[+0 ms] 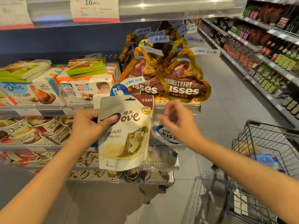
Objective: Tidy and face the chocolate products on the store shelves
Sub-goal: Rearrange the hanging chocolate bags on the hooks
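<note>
Left hand (88,125) grips Dove pouch (124,135); right hand (176,122) hovers loosely curled.

Bright, warm store light falls from overhead. Glare spots shine on the clear shelf-edge strip (161,7) at the top. The right hand (176,122) is motion-blurred. Wide-angle distortion bends the far right shelves (267,50). Soft shadows lie on the floor (202,183).

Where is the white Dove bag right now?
The white Dove bag is mid-frame, held up by the left hand before the shelves, just below the gold Kisses bags.
</note>
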Tool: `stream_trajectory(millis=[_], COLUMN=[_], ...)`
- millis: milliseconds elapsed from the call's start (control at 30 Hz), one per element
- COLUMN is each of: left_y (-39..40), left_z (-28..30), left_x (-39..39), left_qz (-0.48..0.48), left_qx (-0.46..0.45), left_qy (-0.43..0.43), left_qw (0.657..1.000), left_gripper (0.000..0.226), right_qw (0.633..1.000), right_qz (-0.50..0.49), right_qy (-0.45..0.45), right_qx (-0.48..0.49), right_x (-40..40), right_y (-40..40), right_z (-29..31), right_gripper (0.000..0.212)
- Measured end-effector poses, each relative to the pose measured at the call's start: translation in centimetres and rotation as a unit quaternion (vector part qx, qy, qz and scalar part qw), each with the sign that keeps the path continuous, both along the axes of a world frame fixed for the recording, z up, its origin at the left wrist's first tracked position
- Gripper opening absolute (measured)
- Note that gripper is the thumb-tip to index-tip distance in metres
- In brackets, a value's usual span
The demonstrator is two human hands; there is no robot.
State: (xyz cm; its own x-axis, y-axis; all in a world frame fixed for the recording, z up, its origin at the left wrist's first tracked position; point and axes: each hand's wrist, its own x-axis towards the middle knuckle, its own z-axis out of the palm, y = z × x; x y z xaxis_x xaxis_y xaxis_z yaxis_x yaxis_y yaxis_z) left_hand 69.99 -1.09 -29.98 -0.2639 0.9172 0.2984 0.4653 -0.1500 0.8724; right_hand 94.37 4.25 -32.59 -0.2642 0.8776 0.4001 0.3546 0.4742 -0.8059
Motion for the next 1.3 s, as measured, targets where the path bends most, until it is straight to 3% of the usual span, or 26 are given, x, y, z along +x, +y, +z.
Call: stream_trajectory(millis=[100, 167, 300, 400, 467, 567, 733, 833, 1000, 1300], left_y=[0.4, 0.6, 0.7, 0.4, 0.0, -0.2, -0.4, -0.6, -1.1, -0.8], left_z=[-0.5, -0.9, -1.3, -0.8, -0.3, -0.3, -1.4, -2.2, -2.3, -2.4], left_x=[0.1, 0.1, -0.3, -1.1, -1.9, -3.1, -5.3, -6.8, -7.4, -7.8], left_qz=[0.001, -0.002, -0.017, -0.017, -0.014, 0.000, 0.001, 0.013, -0.006, -0.019], left_qx=[-0.010, -0.012, -0.014, 0.026, 0.038, 0.028, -0.015, 0.004, -0.007, -0.046], left_qy=[-0.010, -0.012, 0.033, 0.068, 0.035, 0.039, 0.122, 0.123, -0.005, -0.002], left_qw=[1.000, 1.000, 0.999, 0.997, 0.999, 0.999, 0.992, 0.992, 1.000, 0.999], left_gripper=[0.013, 0.026, 0.026, 0.028, 0.012, 0.006, 0.048, 0.041, 0.055, 0.045], right_qw=[0.961, 0.933, 0.937, 0.947, 0.950, 0.966, 0.974, 0.961, 0.941, 0.929], right_qz=[0.080, 0.149, 0.183, 0.163, 0.145, 0.097, -0.015, -0.078, -0.118, -0.116], right_qy=[-0.055, -0.002, 0.036, 0.054, 0.032, -0.022, -0.158, -0.194, -0.184, -0.104], right_qx=[-0.260, -0.328, -0.296, -0.273, -0.275, -0.238, -0.160, -0.179, -0.260, -0.335], right_x=[-2.8, -3.9, -5.0, -5.3, -4.5, -2.7, -2.1, -3.7, -7.2, -9.3], right_y=[-0.1, 0.7, 1.3, 1.6, 2.2, 3.6, 5.0, 4.8, 6.5, 8.5], right_z=[-1.6, -1.9, -2.7, -3.4, -3.8, -5.0, -7.5, -8.4, -11.9, -14.7], right_gripper=[0.057, 0.043, 0.016, 0.016, 0.016, 0.023, 0.023, 0.029, 0.029, 0.025])
